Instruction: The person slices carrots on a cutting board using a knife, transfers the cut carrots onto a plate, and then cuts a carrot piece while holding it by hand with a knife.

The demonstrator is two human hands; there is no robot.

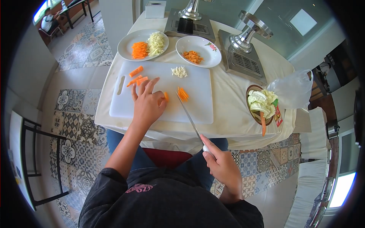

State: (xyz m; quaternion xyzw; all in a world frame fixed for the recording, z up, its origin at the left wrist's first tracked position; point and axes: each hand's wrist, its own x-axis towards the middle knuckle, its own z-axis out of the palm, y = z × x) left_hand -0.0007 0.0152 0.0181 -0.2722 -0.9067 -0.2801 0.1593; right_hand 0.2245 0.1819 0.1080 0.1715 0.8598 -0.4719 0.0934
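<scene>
My right hand (222, 165) is closed around the white handle of a knife (190, 118). The blade points up and left, its tip beside a small pile of carrot strips (183, 94) on the white cutting board (199, 112). Over the left half of the board is my left hand (148, 104), its fingers apart, near several carrot pieces (135, 71). A small carrot slice (166, 96) lies at the right edge of this hand. I cannot tell whether the fingertips touch the carrot pieces. Finely chopped white bits (179, 72) form a heap near the board's far edge.
Behind the board are a plate (124, 46) of shredded carrot and pale shreds, and a flowered plate (213, 57) with orange bits. Two metal stove units (247, 57) stand farther back. To the right are a bowl (249, 108) with cabbage leaves and a plastic bag (291, 89). A person (49, 22) sits far left.
</scene>
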